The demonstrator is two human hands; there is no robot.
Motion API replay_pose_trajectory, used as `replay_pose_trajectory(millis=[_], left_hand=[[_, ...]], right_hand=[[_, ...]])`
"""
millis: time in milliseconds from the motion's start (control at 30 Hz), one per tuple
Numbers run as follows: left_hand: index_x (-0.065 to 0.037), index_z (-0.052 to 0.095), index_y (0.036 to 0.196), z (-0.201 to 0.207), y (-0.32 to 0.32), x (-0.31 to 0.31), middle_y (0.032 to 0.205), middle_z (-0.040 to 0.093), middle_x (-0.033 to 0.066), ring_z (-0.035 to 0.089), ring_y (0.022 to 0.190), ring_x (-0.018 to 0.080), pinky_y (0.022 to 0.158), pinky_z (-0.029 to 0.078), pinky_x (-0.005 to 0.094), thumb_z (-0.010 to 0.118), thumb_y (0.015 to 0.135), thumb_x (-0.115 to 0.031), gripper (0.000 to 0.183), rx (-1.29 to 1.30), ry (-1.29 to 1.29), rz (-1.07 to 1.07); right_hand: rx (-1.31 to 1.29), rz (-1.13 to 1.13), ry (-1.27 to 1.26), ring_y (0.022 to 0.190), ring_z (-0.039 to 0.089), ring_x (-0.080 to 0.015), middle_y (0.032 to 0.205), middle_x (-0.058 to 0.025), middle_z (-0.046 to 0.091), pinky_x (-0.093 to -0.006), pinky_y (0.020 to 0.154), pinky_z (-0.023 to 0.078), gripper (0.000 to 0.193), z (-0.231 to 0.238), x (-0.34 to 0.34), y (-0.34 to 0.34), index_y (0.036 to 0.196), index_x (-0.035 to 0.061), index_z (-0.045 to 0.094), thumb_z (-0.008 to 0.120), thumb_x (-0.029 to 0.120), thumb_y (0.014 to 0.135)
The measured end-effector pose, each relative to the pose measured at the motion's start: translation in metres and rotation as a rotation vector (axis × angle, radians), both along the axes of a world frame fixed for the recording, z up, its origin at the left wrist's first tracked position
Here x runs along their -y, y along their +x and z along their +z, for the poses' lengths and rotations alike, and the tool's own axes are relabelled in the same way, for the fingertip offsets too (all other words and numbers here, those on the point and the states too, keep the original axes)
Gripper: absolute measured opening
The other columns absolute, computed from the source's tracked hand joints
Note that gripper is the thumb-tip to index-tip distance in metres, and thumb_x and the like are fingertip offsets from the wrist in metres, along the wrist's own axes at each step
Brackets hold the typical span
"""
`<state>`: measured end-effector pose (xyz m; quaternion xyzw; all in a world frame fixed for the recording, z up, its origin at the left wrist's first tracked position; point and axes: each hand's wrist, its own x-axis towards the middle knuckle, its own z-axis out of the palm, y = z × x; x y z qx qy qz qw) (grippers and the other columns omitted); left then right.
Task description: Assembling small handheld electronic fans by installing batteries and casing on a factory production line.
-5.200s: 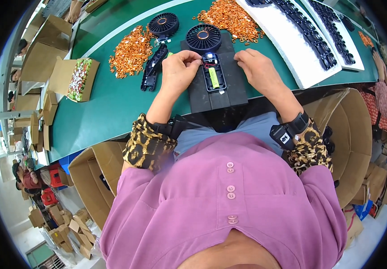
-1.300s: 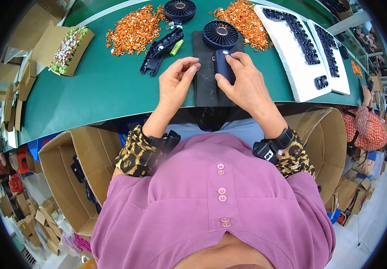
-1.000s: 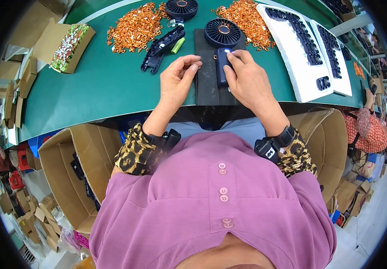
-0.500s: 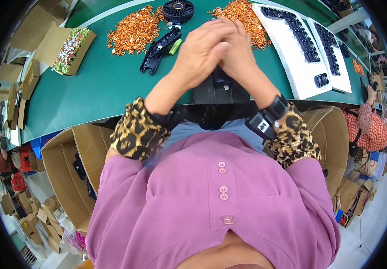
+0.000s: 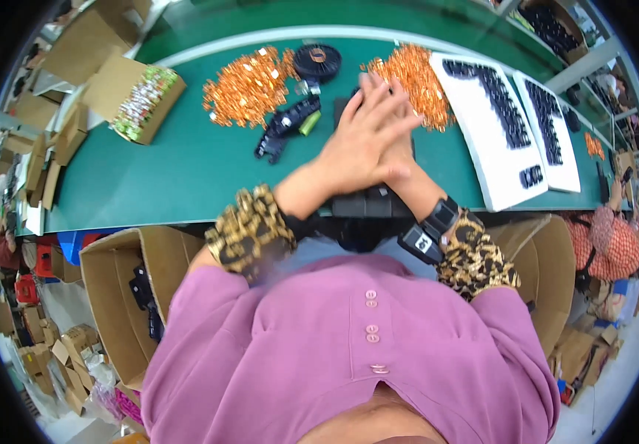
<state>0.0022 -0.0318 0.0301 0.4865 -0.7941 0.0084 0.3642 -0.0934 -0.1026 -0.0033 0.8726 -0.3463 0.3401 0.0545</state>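
My left hand (image 5: pixel 356 152) lies across my right hand (image 5: pixel 402 154) above the bench, palms together. The left fingers are stretched out and fanned; the right hand is partly covered, with straight fingertips showing past the left. I see nothing held between them, though the palms are hidden. Under the hands sits a black block-like fixture (image 5: pixel 362 205) at the bench's near edge. Just left of them lie a long black plastic housing (image 5: pixel 288 126) and a light green cylindrical cell (image 5: pixel 310 123). Beyond the housing stands a round black fan (image 5: pixel 316 62).
Piles of small orange metal pieces (image 5: pixel 245 87) (image 5: pixel 412 78) lie on the green bench (image 5: pixel 149 177). White foam trays (image 5: pixel 493 174) at right carry rows of black parts. A carton of green-wrapped cells (image 5: pixel 144 103) stands at left. Open cardboard boxes (image 5: pixel 116 296) flank me. A co-worker (image 5: pixel 608 244) sits far right.
My hands went from clasped together to flat with fingers spread, one over the other. The whole view has shifted, so the bench appears lower. The parts on the bench keep their arrangement.
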Motion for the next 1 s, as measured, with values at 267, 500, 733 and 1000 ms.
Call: replay_pose_trajectory(millis=[267, 500, 733, 1000], left_hand=[[-0.018, 0.044, 0.135, -0.012, -0.011, -0.056, 0.145, 0.03, 0.012, 0.019, 0.139, 0.0364, 0.109, 0.02, 0.0524, 0.079, 0.067, -0.025, 0.076, -0.126, 0.207, 0.138], [-0.016, 0.049, 0.13, -0.012, -0.001, -0.063, 0.139, 0.038, 0.0115, 0.026, 0.137, 0.0341, 0.108, 0.024, 0.0505, 0.081, 0.064, -0.031, 0.075, -0.18, 0.131, 0.167], [-0.008, 0.055, 0.117, -0.014, 0.062, -0.068, 0.115, 0.051, 0.0121, 0.047, 0.11, 0.0313, 0.095, 0.036, 0.0428, 0.074, 0.07, -0.014, 0.051, -0.218, -0.077, 0.589], [-0.007, 0.052, 0.124, -0.017, 0.098, -0.046, 0.123, 0.053, 0.0137, 0.043, 0.122, 0.0327, 0.099, 0.034, 0.0457, 0.073, 0.071, -0.015, 0.057, -0.166, 0.251, 0.537]], right_hand=[[-0.198, 0.036, 0.4, 0.103, 0.055, -0.0355, 0.108, -0.02, 0.062, -0.0485, 0.087, 0.043, 0.049, 0.036, 0.09, -0.01, 0.099, -0.0009, 0.067, 0.055, 0.045, 0.086], [0.337, 0.406, 1.312, 0.08, 0.061, -0.0117, 0.089, -0.0029, 0.061, -0.0265, 0.065, 0.051, 0.029, 0.07, 0.123, -0.054, 0.104, 0.007, 0.054, 0.064, 0.027, 0.087], [1.291, 0.196, 1.549, 0.083, 0.058, -0.0222, 0.104, -0.012, 0.059, -0.0407, 0.077, 0.049, 0.03, 0.046, 0.197, -0.07, 0.113, 0.009, 0.054, 0.059, 0.028, 0.091], [1.657, -0.126, 1.205, 0.082, 0.062, -0.0284, 0.107, -0.0202, 0.054, -0.0335, 0.054, 0.061, 0.04, 0.01, 0.28, 0.053, 0.114, -0.0068, 0.047, 0.066, 0.007, 0.082]])
